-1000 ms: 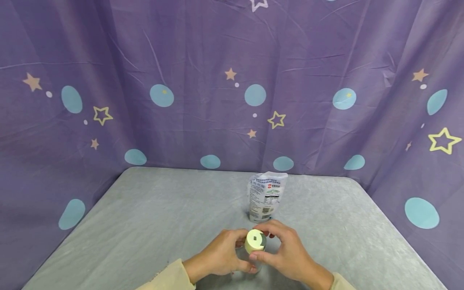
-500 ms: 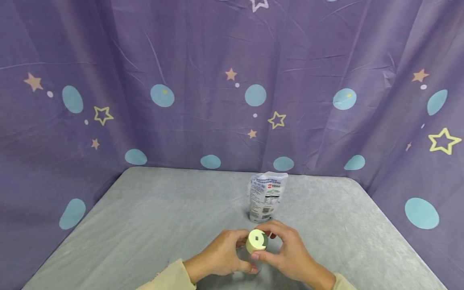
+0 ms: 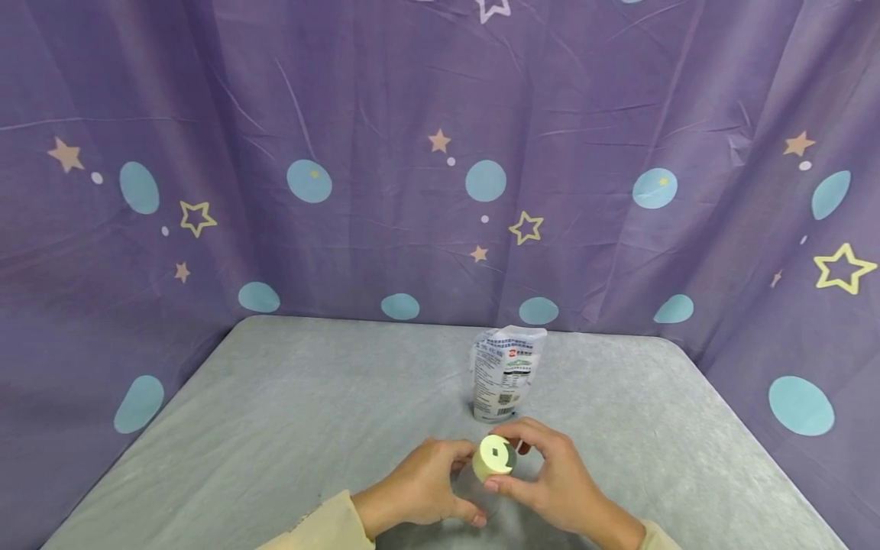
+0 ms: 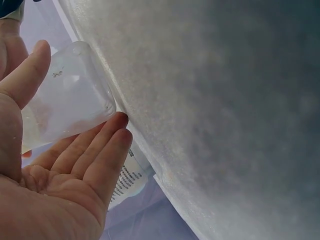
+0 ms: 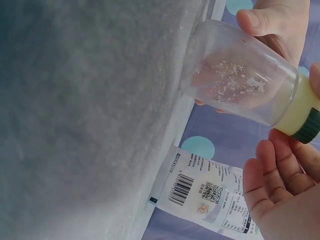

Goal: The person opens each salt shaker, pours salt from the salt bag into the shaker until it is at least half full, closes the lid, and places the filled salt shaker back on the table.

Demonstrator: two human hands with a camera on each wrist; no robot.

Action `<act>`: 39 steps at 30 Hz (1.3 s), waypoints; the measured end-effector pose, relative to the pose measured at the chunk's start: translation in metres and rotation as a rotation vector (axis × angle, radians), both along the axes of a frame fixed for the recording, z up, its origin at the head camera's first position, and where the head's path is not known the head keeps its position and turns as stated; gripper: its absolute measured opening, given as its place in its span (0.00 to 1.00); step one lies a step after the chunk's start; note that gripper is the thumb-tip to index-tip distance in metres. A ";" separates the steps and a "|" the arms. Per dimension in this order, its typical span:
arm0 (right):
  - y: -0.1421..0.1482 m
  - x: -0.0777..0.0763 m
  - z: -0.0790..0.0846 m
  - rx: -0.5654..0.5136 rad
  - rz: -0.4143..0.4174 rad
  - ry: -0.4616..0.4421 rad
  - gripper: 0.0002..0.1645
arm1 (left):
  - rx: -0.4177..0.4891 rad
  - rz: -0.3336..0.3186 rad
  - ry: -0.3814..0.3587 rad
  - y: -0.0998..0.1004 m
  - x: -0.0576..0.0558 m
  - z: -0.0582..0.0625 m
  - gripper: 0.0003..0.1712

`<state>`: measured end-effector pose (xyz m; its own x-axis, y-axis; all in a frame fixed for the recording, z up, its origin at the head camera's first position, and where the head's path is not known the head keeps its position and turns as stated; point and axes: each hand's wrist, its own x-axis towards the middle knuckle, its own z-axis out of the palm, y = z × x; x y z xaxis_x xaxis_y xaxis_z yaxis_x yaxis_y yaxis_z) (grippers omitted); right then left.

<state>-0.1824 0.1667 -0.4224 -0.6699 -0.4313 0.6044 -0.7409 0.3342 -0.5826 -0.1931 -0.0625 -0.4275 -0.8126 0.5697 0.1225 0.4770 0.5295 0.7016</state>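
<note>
In the right wrist view, the right hand (image 5: 295, 192) pinches the yellow cap (image 5: 300, 102) of a clear jar (image 5: 245, 65), thumb on one side and fingers on the other; the thumb is cut off by the edge. The jar extends from that grip towards the left hand (image 5: 280, 25), which lies behind it, its fingers seen through the wall. Only a scatter of white grains (image 5: 240, 77) shows inside, so the jar should be light. Its wall looks smooth and stiff, perhaps slippery; glass or plastic, I cannot tell. The cap, seemingly firm, suits a pinch, while the body calls for a broad wrap.

In the left wrist view, the left hand's fingers are nearly straight, thumb spread well away, with the jar between. Whether they touch it, or its base meets the table (image 4: 200, 100), is unclear. The cap is barely visible.

In the head view, the cap faces upward beside the right thumb. The body below nearly vanishes against the grey, and the right hand's far fingertips are partly hidden. A printed pouch (image 3: 505, 374) stands just beyond the right hand.
</note>
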 end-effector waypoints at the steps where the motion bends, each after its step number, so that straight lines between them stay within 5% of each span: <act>1: 0.001 0.000 0.000 0.001 0.000 -0.001 0.27 | -0.005 0.002 -0.002 0.000 0.000 0.000 0.36; 17: 0.004 0.001 0.000 -0.013 0.030 -0.035 0.27 | -0.016 -0.027 0.047 -0.001 0.000 0.002 0.33; 39: 0.009 -0.002 0.003 0.020 0.164 -0.046 0.32 | -0.017 -0.039 -0.022 -0.002 -0.002 0.003 0.30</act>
